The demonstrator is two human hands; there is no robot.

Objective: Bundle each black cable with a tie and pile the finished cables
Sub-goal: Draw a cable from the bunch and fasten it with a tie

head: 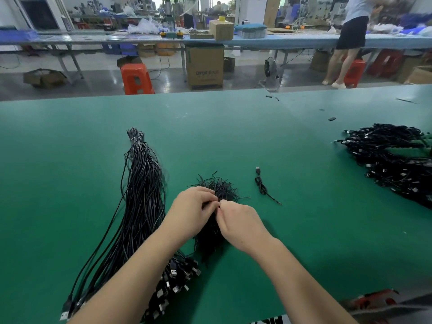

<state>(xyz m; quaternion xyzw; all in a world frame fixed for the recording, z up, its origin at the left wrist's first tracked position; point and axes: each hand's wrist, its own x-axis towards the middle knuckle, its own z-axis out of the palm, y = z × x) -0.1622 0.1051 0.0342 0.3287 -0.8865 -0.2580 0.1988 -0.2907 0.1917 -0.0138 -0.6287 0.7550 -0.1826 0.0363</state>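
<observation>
Work surface is a smooth green mat (233,136) with a matte finish. At its centre lies a loose heap of short black ties (216,211), thin and wiry, with stray ends curling outward. Both hands meet over this heap: the left hand (191,209) has its fingers curled and pinching among the ties at the heap's upper part, and the right hand (240,223) has thumb and fingertips pinched together at the same spot, touching the left; which single tie each one grips cannot be told. To the left lies a long sheaf of unbundled black cables (142,195), thin and glossy, bound near its far end by a pale band, with metal USB plugs fanned out at the near end under the left forearm. One bundled cable (263,184), coiled small with a plug and a straight tail, lies apart to the right of the ties. The pile of finished cables (392,160), a tangled black mound, sits at the right edge. Small dark scraps (332,119) dot the far mat.
</observation>
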